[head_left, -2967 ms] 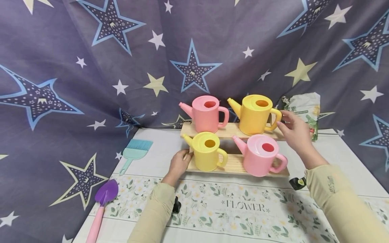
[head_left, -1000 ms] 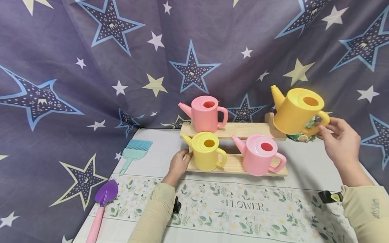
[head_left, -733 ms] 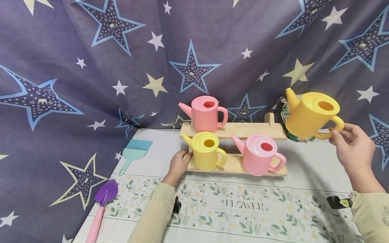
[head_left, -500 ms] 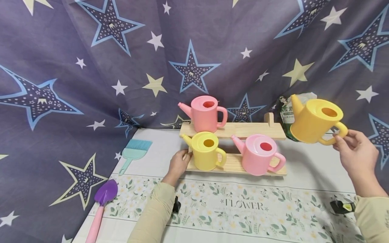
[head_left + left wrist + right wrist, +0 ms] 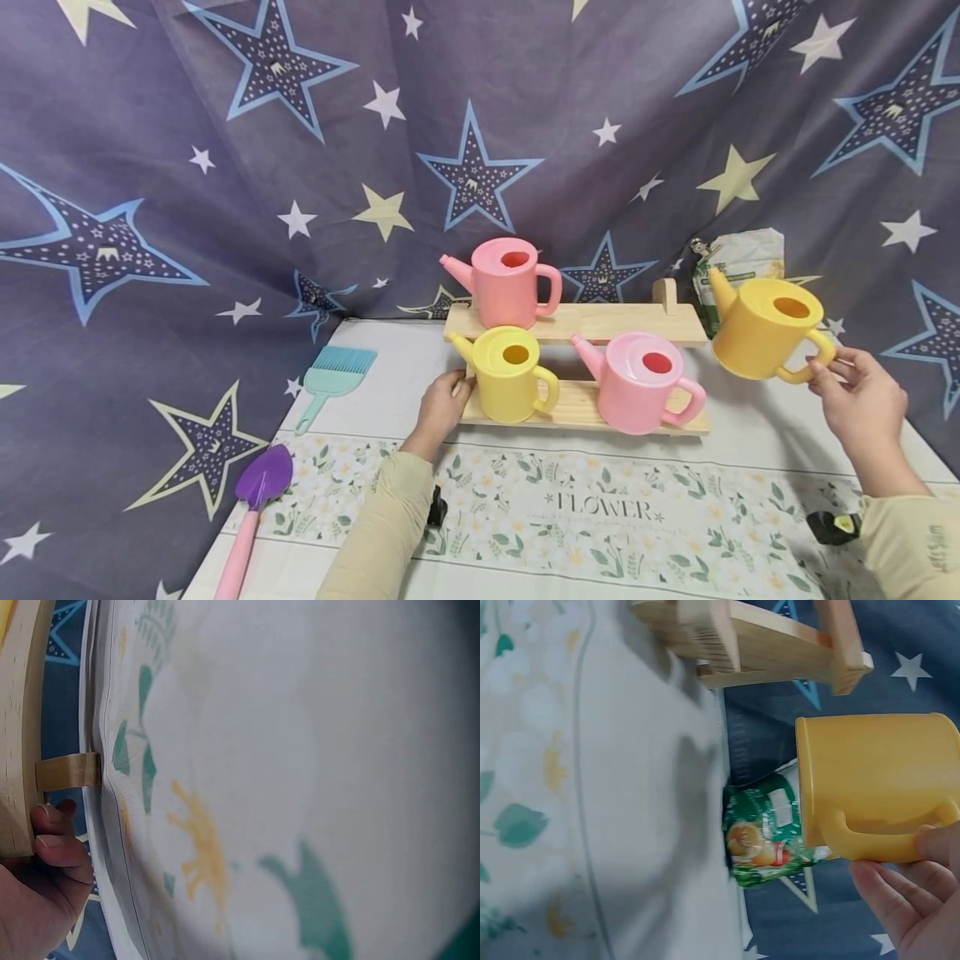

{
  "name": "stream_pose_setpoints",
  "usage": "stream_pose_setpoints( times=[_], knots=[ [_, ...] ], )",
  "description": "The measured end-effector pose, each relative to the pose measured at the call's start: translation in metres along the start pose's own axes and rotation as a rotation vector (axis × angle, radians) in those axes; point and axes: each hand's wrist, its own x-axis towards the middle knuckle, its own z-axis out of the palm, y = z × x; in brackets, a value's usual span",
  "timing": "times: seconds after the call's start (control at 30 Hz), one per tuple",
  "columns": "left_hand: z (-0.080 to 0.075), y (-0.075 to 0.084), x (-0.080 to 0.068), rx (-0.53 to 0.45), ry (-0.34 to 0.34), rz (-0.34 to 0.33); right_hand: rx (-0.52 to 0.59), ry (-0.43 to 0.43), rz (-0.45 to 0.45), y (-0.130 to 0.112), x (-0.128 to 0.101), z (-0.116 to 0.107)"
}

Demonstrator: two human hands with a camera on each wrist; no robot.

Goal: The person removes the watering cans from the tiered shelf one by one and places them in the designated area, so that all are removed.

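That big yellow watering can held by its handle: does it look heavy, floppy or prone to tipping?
The yellow watering can probably weighs little: the right hand holds it aloft by fingers pinching the handle alone. It looks like rigid moulded plastic, keeping its shape. It hangs tilted, so any contents might slosh; its broad base should stand steadily.

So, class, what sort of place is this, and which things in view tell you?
Probably a staged tabletop, not a real garden: a star-printed cloth backdrop, a floral "FLOWER" table cover, and toy watering cans on a wooden rack, a large yellow one held by the right hand.
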Motion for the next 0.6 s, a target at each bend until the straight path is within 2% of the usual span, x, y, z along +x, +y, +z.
stream_pose_setpoints(
  times=[0.4,0.6],
  knots=[
    [0.0,0.0,0.0,-0.009,-0.005,0.003,0.0,-0.07,-0.007,0.019,-0.003,0.02],
    [0.001,-0.001,0.0,-0.01,-0.001,0.003,-0.009,-0.061,0.006,0.034,0.001,0.032]
  ],
)
